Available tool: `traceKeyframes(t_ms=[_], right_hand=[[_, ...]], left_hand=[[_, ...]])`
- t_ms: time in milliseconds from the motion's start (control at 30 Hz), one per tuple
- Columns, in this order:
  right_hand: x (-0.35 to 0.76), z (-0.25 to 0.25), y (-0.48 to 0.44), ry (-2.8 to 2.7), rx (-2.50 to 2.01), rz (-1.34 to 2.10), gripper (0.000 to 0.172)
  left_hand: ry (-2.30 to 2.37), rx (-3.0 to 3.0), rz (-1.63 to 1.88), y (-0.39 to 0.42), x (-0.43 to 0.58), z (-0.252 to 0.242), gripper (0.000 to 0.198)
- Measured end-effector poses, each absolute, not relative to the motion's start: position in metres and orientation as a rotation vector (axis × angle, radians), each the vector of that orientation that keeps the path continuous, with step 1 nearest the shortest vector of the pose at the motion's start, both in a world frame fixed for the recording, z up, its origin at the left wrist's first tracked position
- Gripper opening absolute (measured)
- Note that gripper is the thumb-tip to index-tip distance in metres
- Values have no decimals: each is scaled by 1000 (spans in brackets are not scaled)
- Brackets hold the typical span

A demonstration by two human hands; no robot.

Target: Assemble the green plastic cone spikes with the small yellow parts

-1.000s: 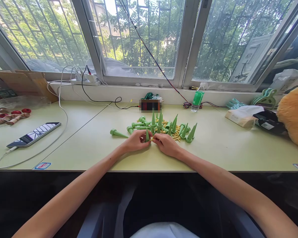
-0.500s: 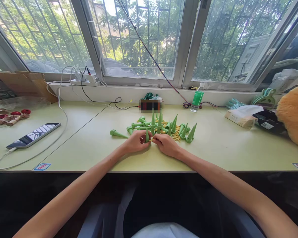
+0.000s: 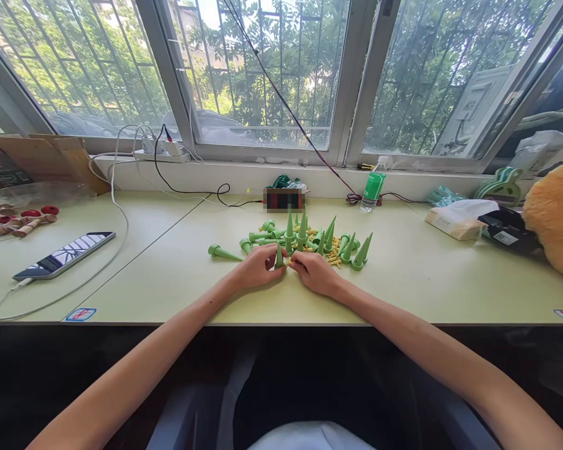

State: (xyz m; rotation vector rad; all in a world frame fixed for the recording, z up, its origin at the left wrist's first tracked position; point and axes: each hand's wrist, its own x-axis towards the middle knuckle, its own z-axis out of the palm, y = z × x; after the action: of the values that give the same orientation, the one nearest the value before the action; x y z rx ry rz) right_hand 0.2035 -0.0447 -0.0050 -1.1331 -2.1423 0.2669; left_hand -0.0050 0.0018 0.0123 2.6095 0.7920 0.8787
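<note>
My left hand (image 3: 257, 267) is closed on a green plastic plant-watering spike (image 3: 278, 256), its point upward. My right hand (image 3: 312, 270) pinches a small yellow piece, mostly hidden by the fingertips, at the lower right side of that spike. Whether the yellow piece sits in the spike or only touches it, I cannot tell. Just beyond both hands is a pile of more green spikes (image 3: 359, 254), some standing, some lying, mixed with small yellow pieces (image 3: 334, 258). One green spike (image 3: 225, 252) lies on its side left of the pile.
A phone (image 3: 65, 255) on a white cable lies at the left, near wooden and red pieces (image 3: 32, 215). Behind the pile are a blurred-out device (image 3: 284, 200) and a water bottle (image 3: 373, 185). Tissues (image 3: 457, 220), a black packet (image 3: 509, 230) and an orange plush (image 3: 556, 215) lie right.
Both hands stay almost in place at the spike. Less of the yellow piece shows between the right fingertips and the spike now.
</note>
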Motion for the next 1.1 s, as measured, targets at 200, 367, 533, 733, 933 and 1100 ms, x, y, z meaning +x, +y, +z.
traceKeyframes(t_ms=[200, 367, 533, 733, 933, 1100], right_hand=[[204, -5, -43, -2119, -1153, 224, 15], [203, -6, -43, -2108, -1184, 216, 13], [203, -5, -44, -2109, -1192, 231, 12], [203, -3, -45, -2113, -1207, 251, 12], [204, -4, -45, -2121, -1197, 268, 14], [204, -4, -44, -2131, -1196, 270, 15]], left_hand=[[795, 2728, 922, 5, -6, 12, 14], [765, 2703, 885, 3, -5, 14, 11], [708, 2697, 863, 1, -5, 15, 7], [666, 2700, 872, 1, -6, 14, 6], [642, 2707, 877, 1, -7, 13, 6], [644, 2707, 869, 1, -7, 13, 8]])
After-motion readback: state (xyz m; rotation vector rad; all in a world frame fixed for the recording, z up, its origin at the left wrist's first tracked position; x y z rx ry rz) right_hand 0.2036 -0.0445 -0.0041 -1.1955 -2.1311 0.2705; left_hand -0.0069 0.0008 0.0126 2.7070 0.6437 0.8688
